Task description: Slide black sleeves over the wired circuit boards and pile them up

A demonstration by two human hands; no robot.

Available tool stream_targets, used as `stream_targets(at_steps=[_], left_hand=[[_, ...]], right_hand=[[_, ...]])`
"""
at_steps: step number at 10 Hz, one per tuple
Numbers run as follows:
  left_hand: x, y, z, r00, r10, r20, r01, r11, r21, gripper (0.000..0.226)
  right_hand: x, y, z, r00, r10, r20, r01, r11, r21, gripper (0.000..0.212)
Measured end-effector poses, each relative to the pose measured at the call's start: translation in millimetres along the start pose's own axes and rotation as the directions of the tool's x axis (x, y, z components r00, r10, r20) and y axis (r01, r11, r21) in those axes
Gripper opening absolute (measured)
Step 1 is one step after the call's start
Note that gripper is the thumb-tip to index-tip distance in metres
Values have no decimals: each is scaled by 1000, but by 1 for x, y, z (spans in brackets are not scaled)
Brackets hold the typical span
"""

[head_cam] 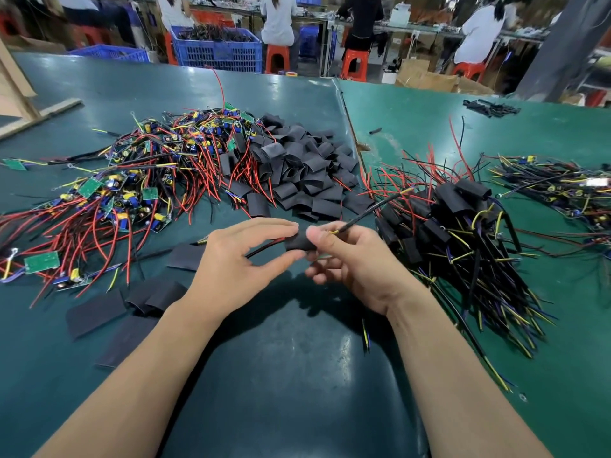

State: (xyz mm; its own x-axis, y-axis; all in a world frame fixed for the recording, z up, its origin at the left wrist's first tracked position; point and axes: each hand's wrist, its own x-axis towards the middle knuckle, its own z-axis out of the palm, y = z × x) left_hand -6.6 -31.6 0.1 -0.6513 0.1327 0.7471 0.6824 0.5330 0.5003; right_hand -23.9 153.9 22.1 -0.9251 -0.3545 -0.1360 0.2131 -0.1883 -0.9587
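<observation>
Green work mat [413, 104] spans foreground, seam running front to back, glare patches from overhead light. Wooden frame [20, 94] at left edge. Beyond table: blue crates [218, 52], one filled with dark wiring; orange stools [355, 62]; seated people [279, 18] facing away at long bench [429, 28]. Cardboard boxes [426, 77] on floor, right. Grey pillar [568, 47] at far right.
</observation>
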Motion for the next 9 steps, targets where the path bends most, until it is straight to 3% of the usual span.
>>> stream_targets(at_steps=[1,2,3,4,7,9], left_hand=[[1,0,1,998,65,11,-65,993,96,44],[2,-3,1,992,71,-106,-52,984,170,38],[-2,-6,1,987,36,-155,-8,984,176,23],[-3,-7,3,987,15,-159,11,987,161,18],[-3,-9,2,987,-13,-158,39,986,160,10],[-2,-10,3,989,-15,-148,35,990,134,8]], right_hand=[[-1,2,7,979,-136,-149,126,989,-77,8],[2,-4,7,820,-336,-463,379,925,0,9],[3,-12,-3,612,-235,-755,561,802,205,15],[0,-13,-12,542,-38,-839,627,683,374,11],[-5,-13,-10,588,133,-798,583,614,532,27],[-11,-15,-7,750,157,-642,313,771,555,43]])
